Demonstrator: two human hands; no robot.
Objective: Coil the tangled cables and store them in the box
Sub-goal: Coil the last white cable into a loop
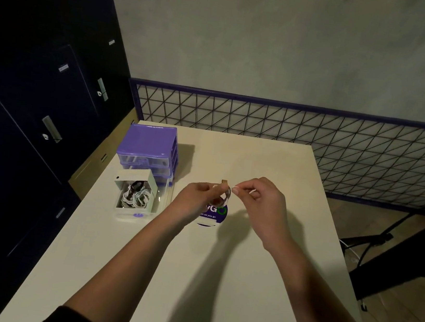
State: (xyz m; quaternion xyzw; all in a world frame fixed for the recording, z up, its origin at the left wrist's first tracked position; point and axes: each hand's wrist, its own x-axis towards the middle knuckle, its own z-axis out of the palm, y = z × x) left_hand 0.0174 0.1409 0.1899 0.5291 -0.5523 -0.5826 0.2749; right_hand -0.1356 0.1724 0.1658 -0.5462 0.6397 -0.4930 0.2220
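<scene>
Coiling is under way mid-frame: left hand (198, 194) grips the cable (224, 195) loops, right hand (258, 194) pinches its free end (nearly wound), box (134, 195) at left awaiting it next.

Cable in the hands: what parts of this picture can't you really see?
- Cable, head view: small and blurred, partly hidden by the left hand and right hand; its length is unclear.
- Sticker: left hand covers its first letters.
- Box: cables inside too tangled to count.
</scene>
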